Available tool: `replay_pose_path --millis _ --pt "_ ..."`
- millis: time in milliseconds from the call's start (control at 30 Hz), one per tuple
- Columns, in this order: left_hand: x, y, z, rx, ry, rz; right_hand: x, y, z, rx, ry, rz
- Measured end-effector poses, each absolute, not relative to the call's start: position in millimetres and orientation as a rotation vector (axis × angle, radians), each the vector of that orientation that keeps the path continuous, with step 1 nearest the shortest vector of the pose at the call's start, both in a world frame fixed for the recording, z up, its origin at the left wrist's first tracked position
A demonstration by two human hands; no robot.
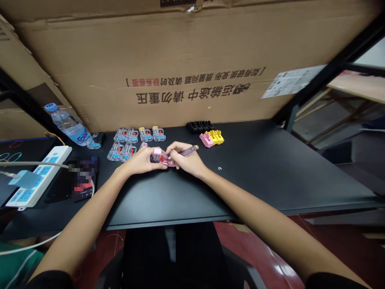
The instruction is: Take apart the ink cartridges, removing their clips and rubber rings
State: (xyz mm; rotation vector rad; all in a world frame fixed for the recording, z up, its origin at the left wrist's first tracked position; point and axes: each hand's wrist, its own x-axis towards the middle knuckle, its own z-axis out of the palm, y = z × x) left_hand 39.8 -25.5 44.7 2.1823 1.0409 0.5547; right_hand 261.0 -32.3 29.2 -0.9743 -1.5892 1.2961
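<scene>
My left hand [138, 160] is closed around a small clear plastic case [157, 155] with a pink top and red and blue parts inside. In my right hand [189, 162] is a screwdriver [190, 150] with a translucent handle and a gold-coloured end, gripped like a pen. Its tip points at the case, but my fingers hide where it touches. Some pink plastic shows under the fingers, between the two hands. Behind my left hand lie several similar clear cases [131, 135] in two rows, some with yellow tops.
Right of the hands sit pink plastic holders [206, 140], yellow holders [217, 137] and black holders [199, 127]. A water bottle [70, 127], a power strip [40, 176] and cables are at left. A cardboard sheet [180, 48] stands behind the black table [186, 200].
</scene>
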Motion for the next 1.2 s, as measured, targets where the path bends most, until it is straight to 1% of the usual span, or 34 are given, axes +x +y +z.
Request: replay_pose_path --millis 167,300,433,600,867,967,1100,1200 --pt "41 -25 42 2.218 1.061 0.564 259 -34 32 -0.987 -1.551 1.256" --pt "40 -24 42 2.287 1.127 0.613 268 -31 39 -1.014 -1.528 1.134" --pt "41 -25 45 2.384 1.185 0.700 277 -26 44 -1.059 -1.489 1.041" --pt "44 -26 42 2.503 1.280 0.835 279 -24 45 -1.065 -1.480 1.030" --pt "51 -23 33 2.631 1.394 0.649 277 -22 38 -1.053 -1.578 0.983" --pt "53 -24 34 2.603 1.429 0.637 277 -20 34 -1.058 -1.625 0.933" --pt "49 -25 38 2.491 1.425 0.764 280 -17 30 -1.069 -1.709 0.835" --pt "43 -25 43 2.367 1.424 0.936 282 -17 29 -1.045 -1.753 0.857"
